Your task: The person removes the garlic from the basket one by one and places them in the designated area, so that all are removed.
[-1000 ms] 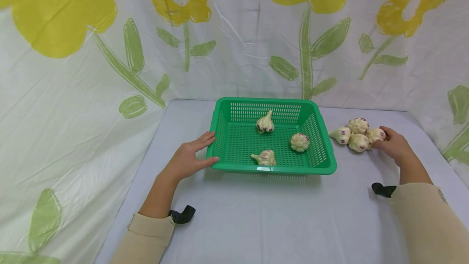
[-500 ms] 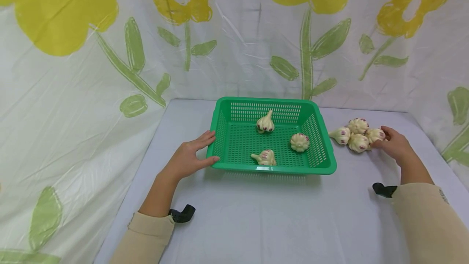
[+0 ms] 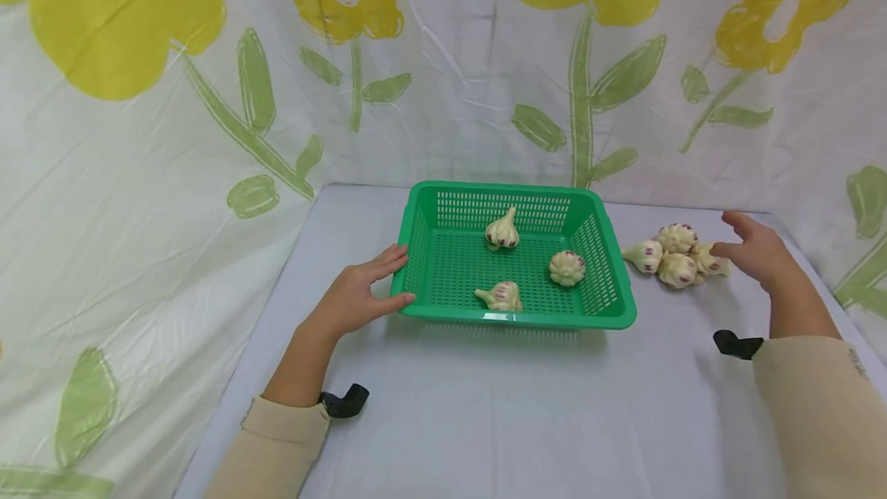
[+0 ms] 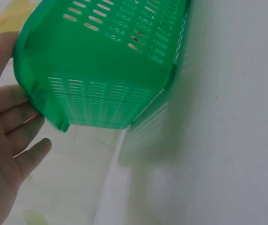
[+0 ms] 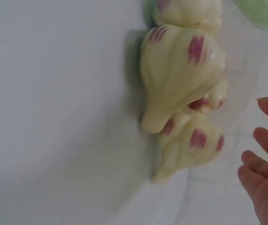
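A green plastic basket [image 3: 520, 319] stands mid-table in the head view. Inside it lie three garlic bulbs, one at the back [image 3: 502, 232], one at the right [image 3: 567, 269] and one near the front [image 3: 500, 296]. My left hand [image 3: 355, 300] touches the basket's left rim with fingers extended; in the left wrist view its fingers [image 4: 23, 133] lie along the rim's outer side. My right hand [image 3: 757, 252], fingers spread and holding nothing, hovers just above the rightmost garlic bulb [image 3: 714, 261] of a small cluster. The right wrist view shows these bulbs [image 5: 180, 65] apart from the fingertips.
The clustered bulbs, among them a left one [image 3: 645, 256] with its stem toward the basket, sit close beside the basket's right wall. A white table [image 3: 485, 414] lies under everything. Behind and at the sides hangs a flower-patterned sheet [image 3: 443, 122].
My right hand has let go of the rightmost garlic bulb and risen up and to the right, with its fingers opening. The left hand and basket stay in place.
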Tool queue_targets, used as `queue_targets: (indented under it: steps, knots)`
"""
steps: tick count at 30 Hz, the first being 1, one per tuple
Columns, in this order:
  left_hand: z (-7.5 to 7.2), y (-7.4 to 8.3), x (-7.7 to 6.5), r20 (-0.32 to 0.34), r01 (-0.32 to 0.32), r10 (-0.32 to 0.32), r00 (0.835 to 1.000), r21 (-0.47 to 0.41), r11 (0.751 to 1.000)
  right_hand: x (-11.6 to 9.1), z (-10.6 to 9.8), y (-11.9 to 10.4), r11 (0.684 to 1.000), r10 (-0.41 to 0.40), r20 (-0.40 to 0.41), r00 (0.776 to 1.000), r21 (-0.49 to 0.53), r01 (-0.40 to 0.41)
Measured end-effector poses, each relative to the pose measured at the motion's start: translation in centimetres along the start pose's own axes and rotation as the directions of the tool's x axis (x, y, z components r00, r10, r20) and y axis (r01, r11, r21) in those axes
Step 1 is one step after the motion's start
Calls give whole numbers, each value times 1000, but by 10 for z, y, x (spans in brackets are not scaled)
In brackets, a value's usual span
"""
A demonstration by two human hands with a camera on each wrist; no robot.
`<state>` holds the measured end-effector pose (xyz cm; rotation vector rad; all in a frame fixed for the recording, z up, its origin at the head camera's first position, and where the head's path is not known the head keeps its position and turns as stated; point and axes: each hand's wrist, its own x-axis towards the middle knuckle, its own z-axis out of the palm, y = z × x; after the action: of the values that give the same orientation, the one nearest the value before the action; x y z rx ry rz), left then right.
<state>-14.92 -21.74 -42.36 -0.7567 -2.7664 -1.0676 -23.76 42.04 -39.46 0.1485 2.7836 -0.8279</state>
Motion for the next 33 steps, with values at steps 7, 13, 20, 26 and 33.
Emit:
queue_targets:
  steps: [7,13,20,26,33]
  knots:
    - [0,0,1,1,6,-6,1000,3,1000,-6,-21,-48,988,-129,-120,984,-100,117]
    - [0,0,0,3,12,-12,1000,-8,1000,-7,-36,-96,971,-200,-115,973,-155,181]
    - [0,-1,-1,8,15,-15,1000,-17,1000,-9,-35,-153,909,-357,-82,931,-262,325]
    - [-1,0,-2,19,20,-20,1000,-20,1000,-12,-25,-196,828,-472,9,882,-340,447]
    - [-1,0,-1,16,15,-15,1000,-13,1000,-9,-8,-231,756,-557,96,825,-352,552]
